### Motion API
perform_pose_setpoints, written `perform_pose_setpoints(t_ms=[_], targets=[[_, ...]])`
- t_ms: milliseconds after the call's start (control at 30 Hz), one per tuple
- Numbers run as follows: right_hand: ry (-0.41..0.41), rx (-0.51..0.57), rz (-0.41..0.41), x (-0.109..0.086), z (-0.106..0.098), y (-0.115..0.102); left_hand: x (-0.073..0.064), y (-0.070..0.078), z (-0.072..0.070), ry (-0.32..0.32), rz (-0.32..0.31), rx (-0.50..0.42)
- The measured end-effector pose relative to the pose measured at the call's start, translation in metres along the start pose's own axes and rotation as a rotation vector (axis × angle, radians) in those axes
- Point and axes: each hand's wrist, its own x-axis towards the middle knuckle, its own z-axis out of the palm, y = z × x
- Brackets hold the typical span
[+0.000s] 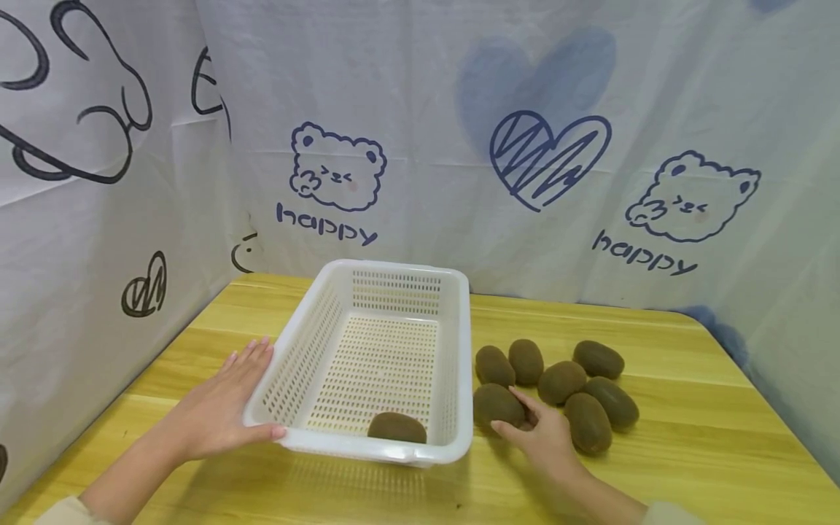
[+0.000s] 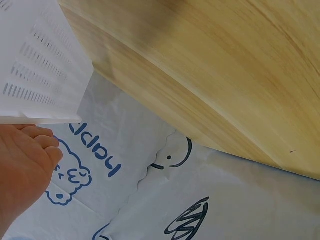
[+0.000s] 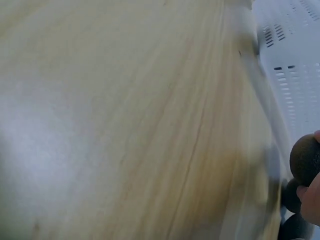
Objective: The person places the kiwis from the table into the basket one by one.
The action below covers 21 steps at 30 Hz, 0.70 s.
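A white perforated plastic basket [image 1: 462, 350] stands on the table, with one brown kiwi [image 1: 397, 427] lying inside by its front wall. Along the basket's left rim rests my left hand [image 1: 226, 408], fingers stretched out and thumb laid on the front left corner. In the left wrist view the left hand [image 2: 25, 172] touches the rim from outside. Just right of the basket, my right hand [image 1: 541, 437] pinches a kiwi [image 1: 496, 408] between thumb and fingers. The right wrist view shows this held kiwi [image 3: 306, 160] beside the basket wall, the hand partly cut off at the edge.
Several more kiwis lie in a loose group behind and right of my right hand, among them one at the back [image 1: 599, 359] and one in front [image 1: 588, 423]. A printed white cloth [image 1: 426, 219] hangs behind and left of the yellow wooden table [image 1: 689, 445].
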Motion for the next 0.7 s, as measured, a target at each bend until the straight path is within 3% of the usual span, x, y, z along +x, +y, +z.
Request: perform_pose_setpoints(t_ms=[300,700], targets=[[-0.017,-0.042,0.015,0.005,-0.018,-0.012,0.000,-0.001,0.000,0.006,0.002,-0.001],[0.006,0.008,-0.076,0.018,-0.035,-0.035,0.001,0.000,0.000,-0.007,-0.006,-0.001]])
